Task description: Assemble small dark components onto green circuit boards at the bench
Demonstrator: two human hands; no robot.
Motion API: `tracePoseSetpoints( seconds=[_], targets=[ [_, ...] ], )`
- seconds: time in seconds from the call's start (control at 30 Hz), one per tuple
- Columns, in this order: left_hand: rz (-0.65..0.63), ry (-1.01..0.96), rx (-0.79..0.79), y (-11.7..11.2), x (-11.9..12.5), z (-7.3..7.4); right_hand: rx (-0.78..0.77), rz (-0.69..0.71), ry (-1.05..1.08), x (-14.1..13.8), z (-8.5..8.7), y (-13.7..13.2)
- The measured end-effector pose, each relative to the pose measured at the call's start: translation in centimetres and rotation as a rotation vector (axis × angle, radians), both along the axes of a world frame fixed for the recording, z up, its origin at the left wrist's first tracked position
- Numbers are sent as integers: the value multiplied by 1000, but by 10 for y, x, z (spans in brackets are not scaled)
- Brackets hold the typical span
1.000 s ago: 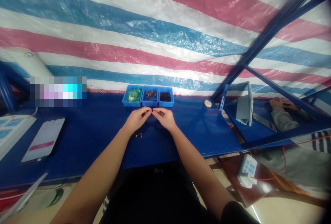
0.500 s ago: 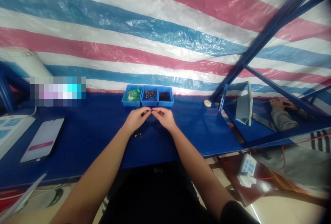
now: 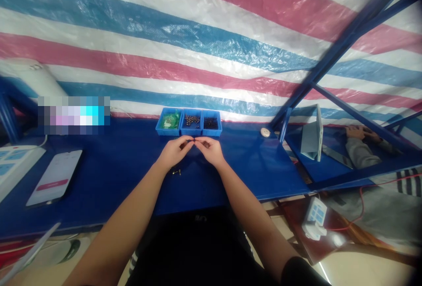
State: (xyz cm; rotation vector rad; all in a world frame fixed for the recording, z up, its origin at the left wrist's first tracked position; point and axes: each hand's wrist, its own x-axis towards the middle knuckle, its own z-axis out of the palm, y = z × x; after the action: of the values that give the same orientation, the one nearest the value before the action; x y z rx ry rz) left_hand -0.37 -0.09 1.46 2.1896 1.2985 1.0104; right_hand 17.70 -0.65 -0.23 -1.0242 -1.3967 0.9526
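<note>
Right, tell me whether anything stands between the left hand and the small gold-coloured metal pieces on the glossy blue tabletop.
Nothing visible does: only the tabletop shows between the left hand and the metal pieces, which lie just right of the wrist. Three open blue plastic bins stand beyond the hand, off that path.

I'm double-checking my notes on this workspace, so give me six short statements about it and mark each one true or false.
1. The left hand and right hand are close together at the fingertips. True.
2. Both hands wear gloves. False: they are bare.
3. Beyond the hands stands a row of blue bins. True.
4. The row has five bins. False: it has three.
5. Left of the hands, a phone lies on the table. True.
6. The phone's screen is dark. False: it is lit, mostly pale, with a pinkish-red bar.
</note>
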Motion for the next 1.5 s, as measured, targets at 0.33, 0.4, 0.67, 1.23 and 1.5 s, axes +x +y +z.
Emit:
tracePoseSetpoints(
  seconds=[0.33,0.4,0.67,1.23,1.5],
  targets=[
    [-52,47,10,-2,0,8,-10,37,46,-2,-1,1],
    [-63,62,23,-1,0,8,-12,39,47,-2,1,0],
    [-29,119,77,0,-1,5,-147,-6,83,1,-4,9],
    [305,18,188,4,-5,1,239,136,-731,-8,-13,13],
    [304,45,163,7,-6,-3,195,43,-975,-25,-9,12]
  ],
)
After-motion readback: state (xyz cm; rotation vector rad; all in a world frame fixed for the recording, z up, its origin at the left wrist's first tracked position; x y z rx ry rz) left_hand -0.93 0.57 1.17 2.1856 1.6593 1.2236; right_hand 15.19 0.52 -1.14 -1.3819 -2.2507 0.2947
